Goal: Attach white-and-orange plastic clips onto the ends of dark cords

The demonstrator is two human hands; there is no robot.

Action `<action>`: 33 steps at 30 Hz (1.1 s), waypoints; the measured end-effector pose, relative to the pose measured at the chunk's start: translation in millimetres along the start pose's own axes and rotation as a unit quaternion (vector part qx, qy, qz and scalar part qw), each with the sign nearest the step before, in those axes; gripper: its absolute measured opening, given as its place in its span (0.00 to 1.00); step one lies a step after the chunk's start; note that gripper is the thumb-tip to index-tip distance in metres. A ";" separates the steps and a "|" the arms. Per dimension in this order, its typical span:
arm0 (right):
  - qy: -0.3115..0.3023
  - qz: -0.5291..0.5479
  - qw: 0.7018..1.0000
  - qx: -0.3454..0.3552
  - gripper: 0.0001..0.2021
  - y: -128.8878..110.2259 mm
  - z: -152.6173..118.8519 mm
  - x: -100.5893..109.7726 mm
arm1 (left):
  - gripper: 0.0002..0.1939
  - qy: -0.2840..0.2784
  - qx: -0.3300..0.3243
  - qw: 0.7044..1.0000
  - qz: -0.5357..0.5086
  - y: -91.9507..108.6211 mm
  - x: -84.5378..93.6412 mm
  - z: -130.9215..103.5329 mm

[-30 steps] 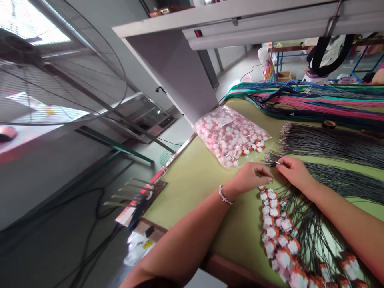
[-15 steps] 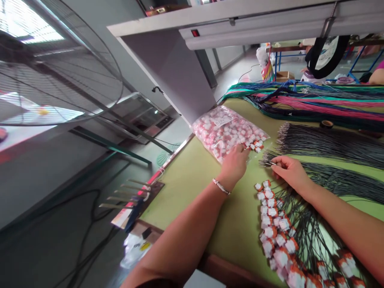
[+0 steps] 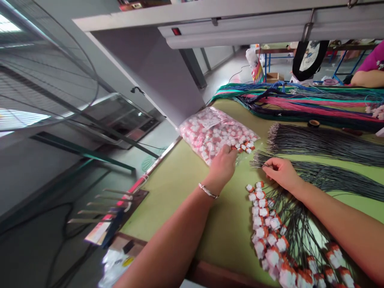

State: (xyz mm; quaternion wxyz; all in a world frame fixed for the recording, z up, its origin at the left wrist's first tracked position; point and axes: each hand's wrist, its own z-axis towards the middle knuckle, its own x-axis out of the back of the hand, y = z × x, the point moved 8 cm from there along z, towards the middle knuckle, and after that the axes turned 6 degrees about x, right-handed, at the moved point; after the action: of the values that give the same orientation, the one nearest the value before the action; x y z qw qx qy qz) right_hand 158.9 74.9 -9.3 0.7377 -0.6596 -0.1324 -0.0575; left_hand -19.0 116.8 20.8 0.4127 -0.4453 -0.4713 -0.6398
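Black wire [image 3: 265,165] is pinched in the right hand's grip [image 3: 282,173], beside a bundle [image 3: 336,175] on the table [image 3: 180,176], its tips pointing left, its length running rightward out of view. The left hand's grip [image 3: 223,162] is at a shiny clear bag [image 3: 211,122] of white-and-orange blocks [image 3: 248,147]; its fingertips are hidden, so I cannot tell whether it grasps one.
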 end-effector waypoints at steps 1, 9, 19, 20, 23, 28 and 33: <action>0.000 -0.002 1.000 0.004 0.07 -0.5 0.1 -0.4 | 0.13 0.019 -0.005 0.999 -0.048 1.4 5.4 -2.2; 0.054 -0.018 0.996 0.075 0.06 -15.4 -1.9 5.8 | 0.11 -0.203 0.189 0.699 -0.659 22.1 -39.3 -32.0; 0.036 -0.055 0.994 0.090 0.04 -20.5 -4.6 1.4 | 0.07 -0.239 0.226 0.574 -0.750 37.0 -51.8 -36.3; 0.037 -0.058 0.993 0.092 0.05 -20.6 -4.6 1.5 | 0.07 -0.240 0.228 0.576 -0.747 37.0 -51.5 -36.7; 0.039 -0.064 0.992 0.099 0.05 -22.2 -4.7 1.9 | 0.06 -0.249 0.231 0.589 -0.733 37.4 -51.5 -37.8; 0.036 -0.087 0.989 0.116 0.05 -25.1 -5.6 1.5 | 0.08 -0.249 0.225 0.610 -0.718 36.7 -54.1 -37.4; 0.012 -0.118 0.986 0.119 0.04 -21.8 -6.2 -2.1 | 0.12 -0.246 0.223 0.609 -0.721 36.2 -57.3 -37.2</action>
State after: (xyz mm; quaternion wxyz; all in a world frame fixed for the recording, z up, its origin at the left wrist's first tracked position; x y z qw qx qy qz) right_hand 151.9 65.9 10.4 0.8003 -0.5463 -0.2065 -0.1362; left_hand 23.7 79.1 -31.5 -0.2263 0.0030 -0.8517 -0.4726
